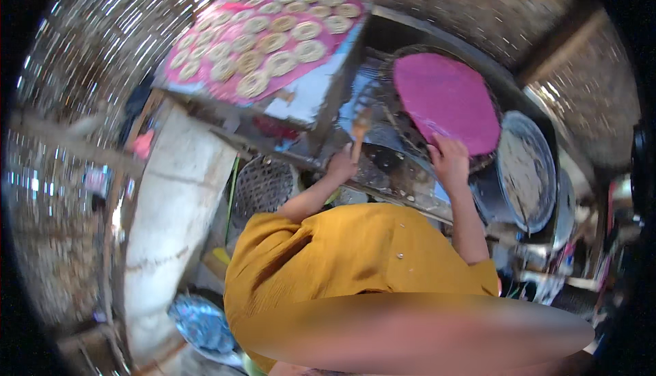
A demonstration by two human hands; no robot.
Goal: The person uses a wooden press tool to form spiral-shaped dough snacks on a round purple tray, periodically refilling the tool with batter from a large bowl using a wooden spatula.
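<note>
My left hand (342, 166) is closed around the handle of a wooden brush or spatula (360, 131); its blurred head points away from me. A bright pink sheet (448, 99), probably plastic, lies spread over a round, dark-rimmed tray or basket (408, 132) in front of me to the right. At the sheet's near edge is my right hand (451, 166), with thumb and fingers on its border. How far the fingers reach under the sheet is hidden.
On a raised table at the left, another pink sheet (284, 86) carries many flat, round, pale dough-like coils (254, 84). A large tub (530, 171) with pale contents stands at right. Below the table is a woven basket (264, 186); a blue plastic bag (202, 325) lies lower left.
</note>
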